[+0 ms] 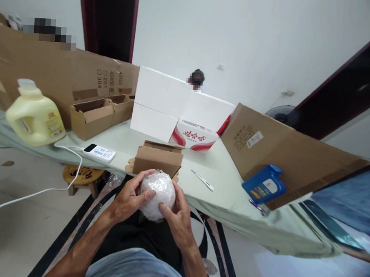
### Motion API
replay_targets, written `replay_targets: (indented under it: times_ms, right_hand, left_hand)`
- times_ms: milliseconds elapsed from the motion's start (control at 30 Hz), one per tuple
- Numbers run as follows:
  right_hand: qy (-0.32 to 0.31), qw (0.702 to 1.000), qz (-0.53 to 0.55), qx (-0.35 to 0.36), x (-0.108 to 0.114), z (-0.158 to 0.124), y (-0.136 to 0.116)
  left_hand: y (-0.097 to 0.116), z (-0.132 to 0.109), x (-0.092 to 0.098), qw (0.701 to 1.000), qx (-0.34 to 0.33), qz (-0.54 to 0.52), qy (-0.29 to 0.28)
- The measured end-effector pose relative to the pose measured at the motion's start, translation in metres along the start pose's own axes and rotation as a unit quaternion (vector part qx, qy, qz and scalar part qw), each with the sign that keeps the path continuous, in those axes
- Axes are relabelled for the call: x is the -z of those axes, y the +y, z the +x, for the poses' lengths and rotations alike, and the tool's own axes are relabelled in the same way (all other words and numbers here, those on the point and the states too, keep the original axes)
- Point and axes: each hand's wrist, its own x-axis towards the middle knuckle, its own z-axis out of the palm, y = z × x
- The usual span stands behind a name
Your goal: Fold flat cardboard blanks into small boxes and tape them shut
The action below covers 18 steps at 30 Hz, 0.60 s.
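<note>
Between my two hands is a round bundle wrapped in clear plastic (159, 193), held over my lap at the table's front edge; what lies inside the wrap I cannot make out. My left hand (136, 194) grips its left side, thumb across the front. On the right side, my right hand (178, 209) presses with its thumb near the lower front. Just beyond the bundle stands an open brown cardboard box (158, 160), its flaps raised. A white-handled craft knife (203, 180) lies to the right of that box.
A white power bank (99, 153) with a cable and a pale yellow jug (36, 117) are left. Small cartons (94, 118) stand behind. A red-and-white box (194, 136) and white panels (163, 91) face me. At right are a blue bottle (265, 184) and pen (257, 207).
</note>
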Motion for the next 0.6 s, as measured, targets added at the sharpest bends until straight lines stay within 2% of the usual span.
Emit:
replay_targets:
  times_ms: [167, 233, 300, 367, 467, 533, 600]
  right_hand:
    - [0.025, 0.999, -0.034, 0.017, 0.015, -0.005, 0.003]
    - [0.022, 0.998, -0.055, 0.024, 0.024, -0.005, 0.003]
    - [0.052, 0.994, -0.078, 0.048, 0.038, 0.0, 0.0]
    - [0.13, 0.983, -0.103, 0.082, 0.058, 0.012, -0.004]
    - [0.26, 0.948, -0.14, 0.115, 0.1, 0.044, -0.007]
    - [0.3, 0.933, -0.164, 0.114, 0.13, 0.069, -0.003]
    - [0.315, 0.928, -0.183, 0.084, 0.154, 0.095, 0.007]
  left_hand:
    - [0.003, 0.007, -0.001, 0.996, -0.039, 0.05, -0.064]
    - [0.003, 0.011, -0.004, 0.995, -0.044, 0.041, -0.076]
    - [0.0, 0.013, -0.008, 0.997, -0.038, 0.011, -0.073]
    - [-0.006, 0.013, -0.009, 0.997, -0.029, -0.008, -0.065]
    - [-0.02, 0.01, -0.004, 0.999, -0.015, 0.004, -0.052]
    - [-0.029, 0.007, 0.002, 0.999, 0.005, 0.021, -0.045]
    - [-0.037, 0.005, 0.007, 0.998, 0.027, 0.046, -0.041]
